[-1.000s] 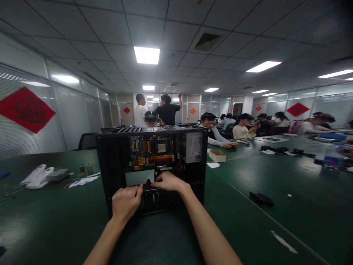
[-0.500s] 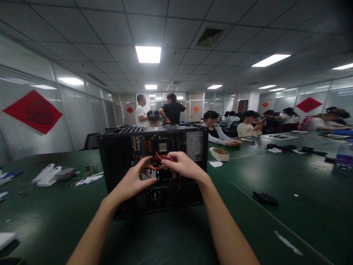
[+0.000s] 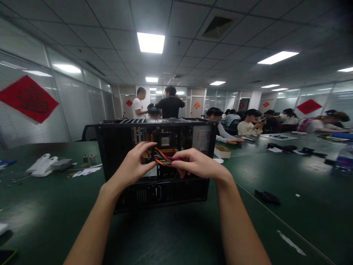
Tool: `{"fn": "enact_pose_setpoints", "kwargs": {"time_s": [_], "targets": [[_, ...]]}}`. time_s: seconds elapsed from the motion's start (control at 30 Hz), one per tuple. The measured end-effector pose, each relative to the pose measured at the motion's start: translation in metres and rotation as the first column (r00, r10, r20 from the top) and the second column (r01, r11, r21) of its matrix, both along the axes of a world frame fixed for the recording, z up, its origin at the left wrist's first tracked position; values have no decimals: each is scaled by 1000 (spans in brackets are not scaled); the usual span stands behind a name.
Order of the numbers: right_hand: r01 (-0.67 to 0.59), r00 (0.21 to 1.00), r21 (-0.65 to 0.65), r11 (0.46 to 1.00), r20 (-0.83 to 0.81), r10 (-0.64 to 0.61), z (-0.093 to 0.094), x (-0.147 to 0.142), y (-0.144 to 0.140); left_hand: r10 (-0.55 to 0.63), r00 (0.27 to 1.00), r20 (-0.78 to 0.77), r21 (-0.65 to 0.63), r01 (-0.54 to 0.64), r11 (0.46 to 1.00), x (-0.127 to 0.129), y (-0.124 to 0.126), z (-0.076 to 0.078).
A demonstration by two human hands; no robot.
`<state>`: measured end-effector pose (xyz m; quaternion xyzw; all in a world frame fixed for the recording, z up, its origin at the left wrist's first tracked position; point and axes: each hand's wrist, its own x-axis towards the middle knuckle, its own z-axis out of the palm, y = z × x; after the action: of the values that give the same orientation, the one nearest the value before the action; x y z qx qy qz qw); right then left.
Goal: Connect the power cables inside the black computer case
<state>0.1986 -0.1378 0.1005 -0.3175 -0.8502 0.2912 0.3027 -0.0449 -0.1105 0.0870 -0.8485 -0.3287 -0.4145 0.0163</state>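
Note:
In front of me an open black computer case (image 3: 116, 165) stands on the green table, its inside facing me. A motherboard with a processor socket (image 3: 165, 140) shows in its upper part, and a power supply with a pale label (image 3: 200, 139) sits at upper right. My right hand (image 3: 195, 162) pinches a bundle of red, orange and yellow cables (image 3: 164, 156) before the board. Beside the cables' left end is my left hand (image 3: 136, 162), thumb and fingers curved apart with a gap between them. Whether its fingertips touch a wire I cannot tell.
Left on the green table (image 3: 55, 213) lie a white plastic bag (image 3: 44, 164), a grey block (image 3: 62, 164) and paper. To the right are a small open box (image 3: 222, 152), black pieces (image 3: 267, 197) and a white strip (image 3: 291, 243). Several people sit or stand beyond.
My right hand has shifted slightly right with the cables, which now stretch more visibly between the hands. My left hand has risen a little and opened wider. The whole view has tilted slightly.

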Motion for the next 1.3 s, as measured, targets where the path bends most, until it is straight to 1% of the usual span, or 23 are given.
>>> {"fn": "enact_pose_setpoints", "kwargs": {"time_s": [0.13, 0.23, 0.3, 0.4, 0.5, 0.57, 0.67, 0.73, 0.87, 0.93, 1.03, 1.13, 1.3], "targets": [[3, 998, 21, 1000, 70, -4, -3, -5, 2, -18, 997, -74, -22, 17, 1000, -7, 2, -2], [41, 990, 17, 999, 133, -42, -5, -6, 2, -2, 991, -132, -3, 2, 1000, -9, 3, -5], [68, 980, 47, 997, 183, -76, -6, -8, 1, -5, 988, -153, 19, 8, 1000, -6, 4, -7], [87, 972, 69, 994, 211, -100, -9, -12, 2, -67, 985, -160, 45, 75, 996, 7, 2, -11], [151, 979, 3, 989, 139, -150, -12, -16, 4, -146, 982, -121, 42, 152, 988, 21, -2, -12], [181, 981, -54, 982, 75, -177, -13, -17, 5, -177, 982, -70, 24, 179, 984, 27, -6, -10], [154, 988, -147, 977, 7, -154, -12, -18, 3, -198, 980, -17, -24, 198, 980, 28, -12, -5], [142, 989, -165, 976, -25, -148, -10, -19, 0, -216, 976, -11, -57, 215, 975, 25, -16, -1], [137, 988, -142, 980, -51, -146, -6, -23, -6, -230, 973, -24, -71, 228, 971, 19, -24, 7], [123, 991, -131, 984, -45, -130, -5, -25, -8, -205, 978, -38, -66, 202, 977, 18, -27, 9], [113, 992, -74, 991, -49, -117, -4, -28, -10, -162, 985, -56, -46, 160, 986, 18, -31, 11], [110, 993, -24, 994, -43, -111, -3, -30, -11, -156, 985, -77, -5, 156, 988, 19, -31, 11], [110, 994, 64, 992, -16, -109, -3, -31, -11, -128, 978, -165, 97, 146, 985, 17, -25, 7]]}}
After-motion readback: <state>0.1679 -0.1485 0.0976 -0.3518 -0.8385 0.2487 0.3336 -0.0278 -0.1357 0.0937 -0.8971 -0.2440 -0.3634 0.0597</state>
